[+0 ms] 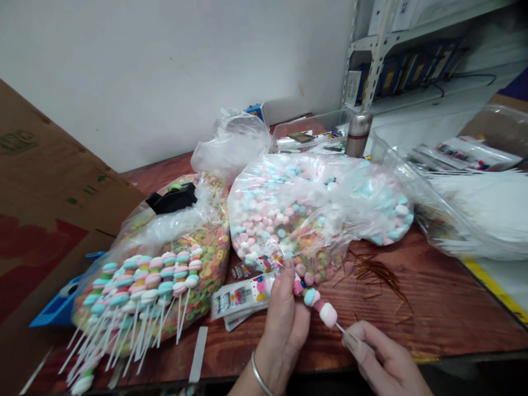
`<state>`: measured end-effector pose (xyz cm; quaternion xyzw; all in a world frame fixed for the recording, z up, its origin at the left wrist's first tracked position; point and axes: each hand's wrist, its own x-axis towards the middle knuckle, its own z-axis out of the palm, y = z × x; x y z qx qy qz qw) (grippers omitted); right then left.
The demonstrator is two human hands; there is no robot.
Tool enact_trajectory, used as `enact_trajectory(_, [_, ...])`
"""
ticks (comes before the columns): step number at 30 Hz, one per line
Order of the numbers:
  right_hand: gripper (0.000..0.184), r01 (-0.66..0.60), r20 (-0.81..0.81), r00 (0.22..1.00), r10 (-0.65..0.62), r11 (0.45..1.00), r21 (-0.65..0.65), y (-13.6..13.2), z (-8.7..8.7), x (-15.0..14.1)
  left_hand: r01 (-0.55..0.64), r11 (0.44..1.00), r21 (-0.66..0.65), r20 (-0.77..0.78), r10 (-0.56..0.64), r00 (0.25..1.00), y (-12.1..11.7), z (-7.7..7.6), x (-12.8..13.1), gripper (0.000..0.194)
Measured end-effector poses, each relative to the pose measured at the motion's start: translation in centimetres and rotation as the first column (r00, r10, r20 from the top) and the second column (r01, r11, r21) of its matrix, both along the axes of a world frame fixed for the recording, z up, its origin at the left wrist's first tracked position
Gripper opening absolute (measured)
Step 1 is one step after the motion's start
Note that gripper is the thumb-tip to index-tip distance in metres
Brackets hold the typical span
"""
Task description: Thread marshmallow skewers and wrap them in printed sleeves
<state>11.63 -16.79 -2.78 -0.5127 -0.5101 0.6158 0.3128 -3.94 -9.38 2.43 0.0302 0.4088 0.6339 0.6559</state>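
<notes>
Candy skewer (pixel 328 314): R hand (pixel 381 355) gripping stick (pixel 340 328), L hand (pixel 286 322) gripping printed wrapper (pixel 269 260) nr top.

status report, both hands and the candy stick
Left hand pinching wrapper top; right hand gripping stick; marshmallow skewer between them; candy bags just beyond

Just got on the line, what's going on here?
A person's left hand grips a clear printed wrapper at the upper end of a skewer of pastel marshmallow sweets, while the fingers of the right hand pinch its white stick. More loaded skewers lie on a clear bag of coloured ring sweets at the left, and thin gold-brown strips are scattered on the table at the right.
</notes>
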Motion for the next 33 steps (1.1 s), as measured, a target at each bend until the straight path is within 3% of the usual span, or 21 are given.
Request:
enact_trajectory(2, [0.055,-0.076,-0.237,0.971,0.006,0.955,-0.288,0.4,0.2,-0.6,0.035,0.999,0.035,0.053,-0.037,0.998,-0.3,-0.2,0.3,0.026])
enact_trajectory(4, [0.058,-0.099,-0.311,0.95,-0.023,0.923,-0.371,0.7,0.2,-0.9,0.055,0.997,0.048,0.081,-0.058,0.995,-0.7,-0.4,0.8,0.027])
enact_trajectory(5, [0.055,-0.074,-0.279,0.96,-0.018,0.947,-0.313,0.7,0.1,-0.9,0.06,0.998,0.034,0.086,-0.063,0.994,-0.9,-0.5,1.1,0.027])
enact_trajectory(7, [0.045,0.017,-0.092,0.996,-0.02,0.999,-0.035,0.6,0.0,-0.9,0.062,0.998,-0.009,0.085,-0.061,0.995,-1.2,-0.6,1.6,0.027])
enact_trajectory(9, [0.031,0.023,0.109,0.992,-0.057,0.957,0.289,0.5,-0.1,-0.7,0.071,0.996,-0.046,0.096,-0.067,0.993,-1.2,-0.6,1.7,0.026])
enact_trajectory(11, [0.022,-0.025,0.218,0.972,-0.089,0.882,0.47,0.5,-0.2,-0.5,0.067,0.997,-0.031,0.113,-0.063,0.992,-0.9,-0.5,1.3,0.028])
enact_trajectory(13, [0.021,-0.062,0.259,0.962,-0.089,0.849,0.525,0.6,-0.3,-0.4,0.042,0.999,0.012,0.126,-0.044,0.991,-0.5,-0.4,0.6,0.034])
enact_trajectory(15, [0.023,-0.083,0.279,0.957,-0.072,0.858,0.507,0.7,-0.2,-0.4,0.015,0.999,0.037,0.137,-0.02,0.99,-0.1,-0.4,-0.2,0.035])
enact_trajectory(17, [0.024,-0.088,0.292,0.954,-0.068,0.867,0.49,0.8,-0.2,-0.5,-0.006,1.0,0.023,0.155,0.003,0.988,0.3,-0.4,-0.6,0.028])
enact_trajectory(19, [0.022,-0.078,0.306,0.946,-0.11,0.836,0.543,0.9,-0.5,-0.7,-0.026,1.0,-0.001,0.166,0.026,0.986,0.4,-0.5,-0.7,0.019])
enact_trajectory(21, [0.015,-0.103,0.338,0.921,-0.194,0.715,0.692,0.9,-1.0,-0.6,-0.034,0.999,-0.034,0.157,0.039,0.987,0.4,-0.4,-0.4,0.02])
enact_trajectory(24, [0.015,-0.267,0.403,0.861,-0.31,0.397,0.878,1.1,-1.9,-0.4,-0.006,0.994,-0.113,0.126,0.02,0.992,0.2,0.1,0.6,0.03])
enact_trajectory(25, [0.018,-0.312,0.416,0.842,-0.343,0.319,0.895,1.2,-2.2,-0.4,-0.006,0.991,-0.134,0.114,0.022,0.993,0.1,0.2,1.0,0.032])
enact_trajectory(26, [0.02,-0.326,0.415,0.833,-0.365,0.283,0.902,1.2,-2.4,-0.5,-0.011,0.988,-0.151,0.104,0.027,0.994,-0.1,0.4,1.3,0.033])
enact_trajectory(27, [0.02,-0.305,0.403,0.84,-0.363,0.297,0.905,1.2,-2.5,-0.6,-0.02,0.987,-0.162,0.099,0.036,0.994,-0.3,0.4,1.7,0.034])
enact_trajectory(28, [0.017,-0.244,0.377,0.86,-0.342,0.374,0.895,1.1,-2.6,-0.8,-0.015,0.986,-0.164,0.105,0.033,0.994,-0.5,0.4,2.1,0.034])
enact_trajectory(29, [0.013,-0.148,0.337,0.889,-0.311,0.5,0.853,1.1,-2.5,-1.1,0.01,0.987,-0.159,0.123,0.009,0.992,-0.8,0.3,2.4,0.035])
enact_trajectory(31, [0.015,0.076,0.191,0.948,-0.255,0.762,0.643,1.1,-2.3,-1.6,0.097,0.988,-0.117,0.167,-0.077,0.983,-1.2,0.0,2.6,0.035])
enact_trajectory(32, [0.021,0.165,0.098,0.965,-0.245,0.849,0.501,1.1,-2.1,-1.9,0.134,0.988,-0.078,0.176,-0.118,0.977,-1.4,-0.1,2.5,0.034])
enact_trajectory(33, [0.027,0.23,0.004,0.969,-0.249,0.903,0.363,1.2,-2.0,-2.0,0.155,0.987,-0.032,0.175,-0.148,0.973,-1.4,-0.2,2.3,0.033])
